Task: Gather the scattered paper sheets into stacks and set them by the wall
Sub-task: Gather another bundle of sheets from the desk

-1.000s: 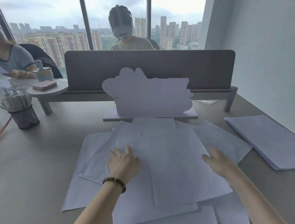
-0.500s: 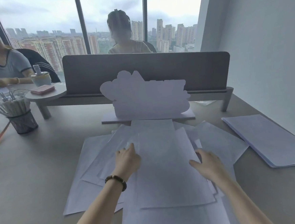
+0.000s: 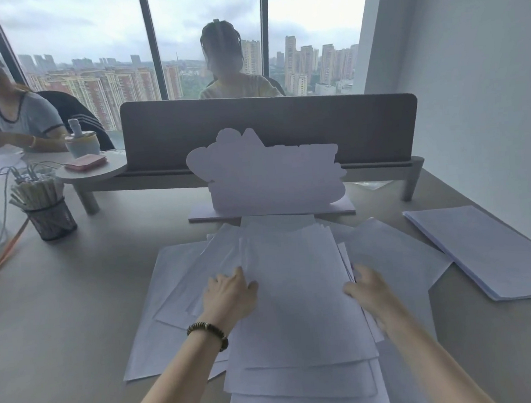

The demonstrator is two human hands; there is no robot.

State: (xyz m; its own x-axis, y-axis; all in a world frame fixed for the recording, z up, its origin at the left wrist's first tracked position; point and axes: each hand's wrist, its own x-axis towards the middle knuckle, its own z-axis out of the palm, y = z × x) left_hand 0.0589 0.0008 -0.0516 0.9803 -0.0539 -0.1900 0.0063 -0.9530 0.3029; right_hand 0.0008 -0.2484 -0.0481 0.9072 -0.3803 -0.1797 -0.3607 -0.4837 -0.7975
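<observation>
**Both hands pressing in on loose sheets, mid-desk**

Left hand (image 3: 230,294) w/ bead bracelet (image 3: 207,330) lies flat, fingers spread, on left edge of the gathered paper sheets (image 3: 297,294). Right hand (image 3: 368,287) cups the right edge, fingers bent vs the sheet sides; neither hand lifts anything. Pile is rough: edges fanned, more loose sheets (image 3: 169,288) splayed under it to left & right. Finished stack (image 3: 490,247) lies apart on the desk (image 3: 60,313), just beside the wall (image 3: 488,104). White cutout sign (image 3: 268,175) stands behind the pile.
</observation>
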